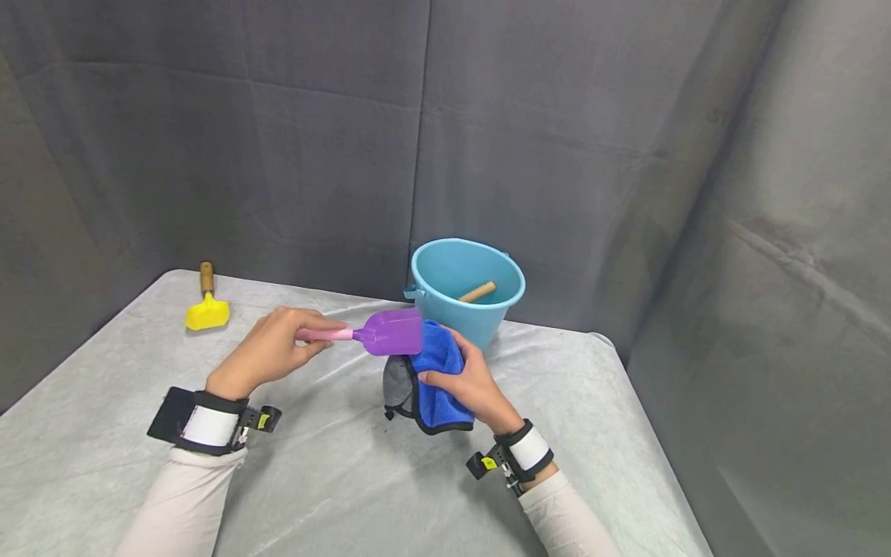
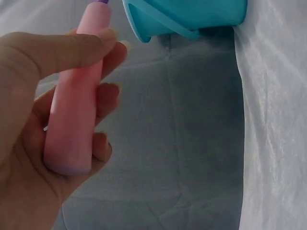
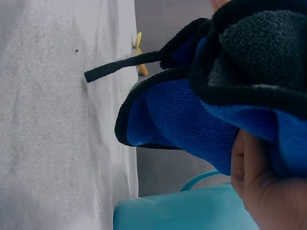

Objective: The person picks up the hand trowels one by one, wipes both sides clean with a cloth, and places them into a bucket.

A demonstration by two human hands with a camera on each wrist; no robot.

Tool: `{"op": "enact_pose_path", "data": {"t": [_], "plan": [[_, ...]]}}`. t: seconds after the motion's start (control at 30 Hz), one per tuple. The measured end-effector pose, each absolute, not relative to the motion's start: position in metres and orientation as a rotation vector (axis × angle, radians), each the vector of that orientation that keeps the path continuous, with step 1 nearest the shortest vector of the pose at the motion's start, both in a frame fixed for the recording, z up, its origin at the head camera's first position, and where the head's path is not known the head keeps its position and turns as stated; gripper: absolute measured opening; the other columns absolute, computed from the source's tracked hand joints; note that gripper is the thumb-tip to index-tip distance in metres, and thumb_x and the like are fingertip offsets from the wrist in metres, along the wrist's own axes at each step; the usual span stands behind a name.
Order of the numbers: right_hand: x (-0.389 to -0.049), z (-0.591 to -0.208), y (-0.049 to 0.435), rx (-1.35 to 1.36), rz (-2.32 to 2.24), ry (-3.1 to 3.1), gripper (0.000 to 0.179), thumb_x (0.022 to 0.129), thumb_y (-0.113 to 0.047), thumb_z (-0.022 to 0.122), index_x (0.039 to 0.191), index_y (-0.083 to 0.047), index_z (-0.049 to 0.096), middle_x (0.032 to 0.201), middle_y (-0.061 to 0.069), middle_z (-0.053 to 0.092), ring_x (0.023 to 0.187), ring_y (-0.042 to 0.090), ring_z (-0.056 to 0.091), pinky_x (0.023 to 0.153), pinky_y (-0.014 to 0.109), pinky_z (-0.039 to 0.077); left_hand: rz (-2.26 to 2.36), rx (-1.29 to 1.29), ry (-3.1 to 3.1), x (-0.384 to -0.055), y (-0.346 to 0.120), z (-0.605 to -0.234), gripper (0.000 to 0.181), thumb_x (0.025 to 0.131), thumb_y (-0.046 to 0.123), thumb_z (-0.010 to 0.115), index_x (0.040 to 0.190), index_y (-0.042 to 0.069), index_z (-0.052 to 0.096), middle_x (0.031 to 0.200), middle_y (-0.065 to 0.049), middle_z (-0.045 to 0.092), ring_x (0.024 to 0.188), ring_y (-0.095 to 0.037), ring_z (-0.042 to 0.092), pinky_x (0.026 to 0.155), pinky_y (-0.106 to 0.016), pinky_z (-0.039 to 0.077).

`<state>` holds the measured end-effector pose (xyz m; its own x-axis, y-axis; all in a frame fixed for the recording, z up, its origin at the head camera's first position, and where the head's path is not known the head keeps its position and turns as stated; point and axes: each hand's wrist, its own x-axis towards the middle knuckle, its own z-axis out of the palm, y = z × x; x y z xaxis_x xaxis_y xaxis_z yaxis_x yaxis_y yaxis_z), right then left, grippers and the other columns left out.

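My left hand [image 1: 274, 350] grips the pink handle [image 2: 74, 110] of a toy shovel whose purple blade [image 1: 392, 333] points right, overlapping the cloth's upper left edge in the head view. In my right hand [image 1: 476, 387] is a bunched cloth [image 1: 440, 387], blue on one face and grey on the other, with black edging. My right thumb lies across its blue side; a black loop [image 3: 122, 66] hangs off it in the right wrist view. Just behind the cloth stands a light blue bucket [image 1: 455, 309], a wooden handle [image 1: 479, 292] resting inside it.
A yellow toy shovel [image 1: 207, 313] with a wooden handle lies at the table's far left. The table [image 1: 327, 480] has a pale grey cover, and dark grey curtains [image 1: 313, 155] hang behind it and at both sides.
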<state>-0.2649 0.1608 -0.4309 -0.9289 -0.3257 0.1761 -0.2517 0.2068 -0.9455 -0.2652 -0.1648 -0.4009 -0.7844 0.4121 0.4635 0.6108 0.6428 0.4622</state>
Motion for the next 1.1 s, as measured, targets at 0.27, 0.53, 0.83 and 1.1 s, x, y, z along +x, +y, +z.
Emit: {"op": "enact_pose_path", "data": {"t": [0.27,0.53,0.83,1.1], "plan": [[-0.265,-0.434,0.160,-0.597,-1.851,2.364,0.077,0.082,-0.008,0.079,0.150,-0.015,0.046,0.141,0.009,0.058,0.122,0.027,0.056,0.100,0.046,0.048,-0.928,-0.892,-2.515,-0.263,-0.145,-0.399,0.041,0.083,0.006,0.084,0.122,0.016,0.076,0.111,-0.001,0.078,0.104,-0.023,0.073,0.087,-0.047,0.060],[-0.265,-0.441,0.155,-0.676,-1.844,2.415,0.066,0.078,-0.006,0.081,0.138,-0.007,0.055,0.131,0.012,0.063,0.114,0.021,0.059,0.101,0.040,0.047,-0.906,-0.978,-2.439,-0.262,-0.129,-0.401,0.041,0.084,0.007,0.083,0.122,0.019,0.076,0.109,0.003,0.078,0.100,-0.016,0.074,0.083,-0.041,0.059],[-0.260,-0.442,0.152,-0.687,-1.884,2.387,0.066,0.079,-0.005,0.082,0.138,-0.008,0.052,0.132,0.011,0.060,0.115,0.018,0.057,0.103,0.040,0.044,-0.859,-1.042,-2.393,-0.258,-0.116,-0.402,0.037,0.083,0.011,0.084,0.120,0.015,0.077,0.105,0.003,0.078,0.093,-0.014,0.073,0.075,-0.036,0.057],[-0.260,-0.443,0.154,-0.632,-1.894,2.360,0.066,0.080,-0.009,0.082,0.139,-0.009,0.052,0.129,0.011,0.062,0.109,0.018,0.060,0.098,0.038,0.047,-0.789,-1.060,-2.399,-0.258,-0.112,-0.403,0.037,0.084,0.013,0.084,0.120,0.021,0.078,0.106,0.006,0.078,0.096,-0.012,0.073,0.077,-0.037,0.058]]}}
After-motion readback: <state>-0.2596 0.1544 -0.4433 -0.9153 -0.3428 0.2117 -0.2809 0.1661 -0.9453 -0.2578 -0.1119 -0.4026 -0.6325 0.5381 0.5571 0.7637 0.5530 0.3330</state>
